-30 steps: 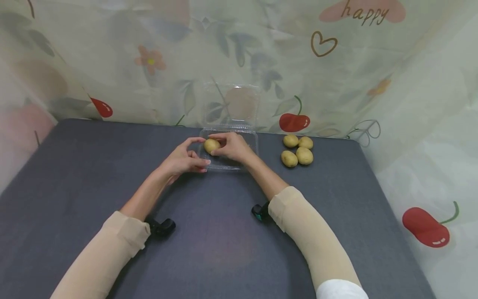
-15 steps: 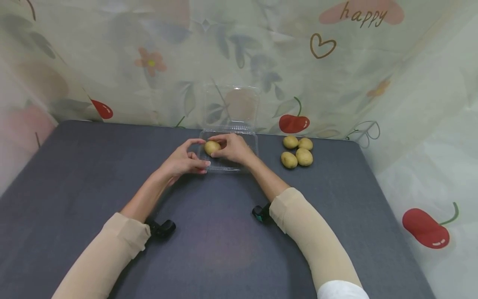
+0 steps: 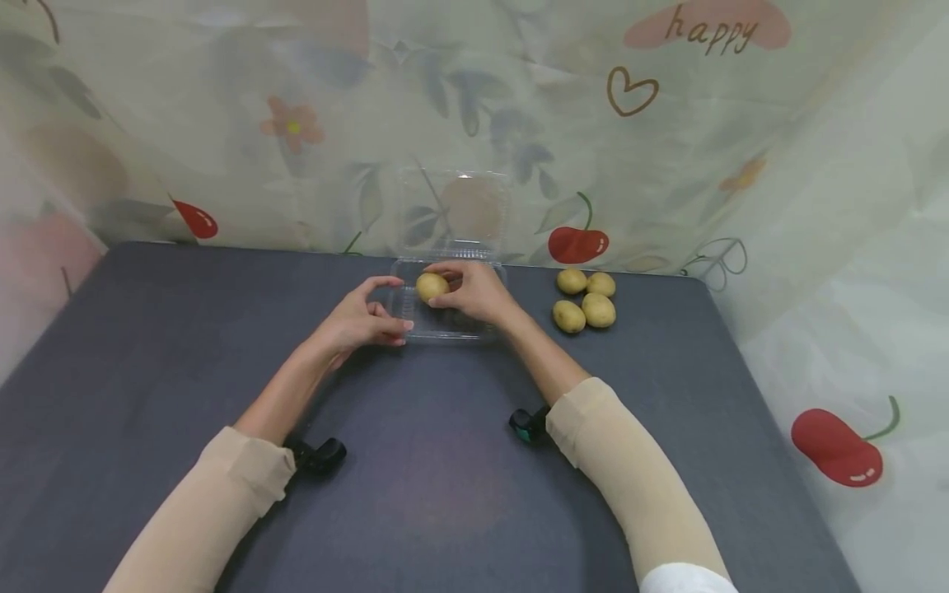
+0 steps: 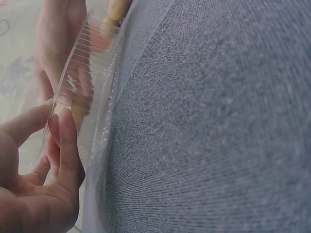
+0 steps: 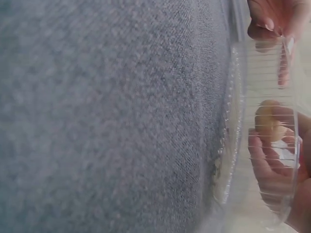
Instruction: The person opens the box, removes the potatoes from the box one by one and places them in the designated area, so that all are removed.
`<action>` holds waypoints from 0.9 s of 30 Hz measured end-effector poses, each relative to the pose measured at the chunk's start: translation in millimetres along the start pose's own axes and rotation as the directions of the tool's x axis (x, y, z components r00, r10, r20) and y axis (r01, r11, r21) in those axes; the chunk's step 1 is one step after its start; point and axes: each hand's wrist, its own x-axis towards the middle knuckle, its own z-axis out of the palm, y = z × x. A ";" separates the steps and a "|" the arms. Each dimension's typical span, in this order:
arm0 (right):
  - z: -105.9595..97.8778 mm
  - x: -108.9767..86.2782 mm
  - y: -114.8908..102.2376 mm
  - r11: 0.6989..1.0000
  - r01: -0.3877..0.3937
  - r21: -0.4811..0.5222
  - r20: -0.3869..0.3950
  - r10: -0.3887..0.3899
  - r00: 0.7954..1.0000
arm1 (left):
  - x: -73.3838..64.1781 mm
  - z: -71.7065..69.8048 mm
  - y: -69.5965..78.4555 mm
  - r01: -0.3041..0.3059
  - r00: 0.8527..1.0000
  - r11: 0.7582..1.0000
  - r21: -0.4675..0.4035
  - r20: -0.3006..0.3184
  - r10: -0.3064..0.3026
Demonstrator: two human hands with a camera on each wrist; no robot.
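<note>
A clear plastic clamshell container (image 3: 452, 334) stands at the back of the table, its lid (image 3: 415, 206) raised against the curtain. My right hand (image 3: 478, 290) grips a small yellow potato (image 3: 432, 287) between thumb and fingers, inside the base. Through the ribbed wall, the right wrist view shows the same potato (image 5: 265, 121) within that hand's fingers. At the container's left side, my left hand (image 3: 357, 319) pinches the rim at the near corner, forefinger stretched along the side. The left wrist view shows its fingertips (image 4: 67, 121) at the container's edge.
Several more potatoes (image 3: 569, 316) sit in a cluster to the right of the container. A dark grey cloth covers the table (image 3: 445, 494). Behind it hangs a patterned curtain (image 3: 296, 189), close to the raised lid.
My right hand has shifted the potato slightly right, away from the container's left wall and my left fingertips. My left hand stays at the rim. The head view has moved a little.
</note>
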 end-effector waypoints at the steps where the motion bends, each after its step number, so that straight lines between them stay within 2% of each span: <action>1: -0.6 -1.1 0.0 1.000 -0.001 0.005 -0.003 0.001 1.000 | -0.1 0.2 -0.2 0.001 1.000 1.000 0.001 -0.002 -0.001; 13: -13.4 -18.3 -2.8 0.998 0.002 0.071 -0.017 0.000 1.000 | -4.2 -0.5 2.1 -0.041 0.999 0.992 0.119 -0.018 0.043; 21: -26.5 -29.7 3.9 0.993 -0.024 0.115 -0.029 0.028 0.999 | -3.0 -2.1 1.2 -0.079 0.997 0.986 0.150 -0.007 0.080; 27: -35.8 -42.4 10.0 0.993 -0.028 0.110 -0.064 0.035 0.997 | -2.7 -0.4 2.1 -0.088 0.996 0.981 0.174 -0.013 0.092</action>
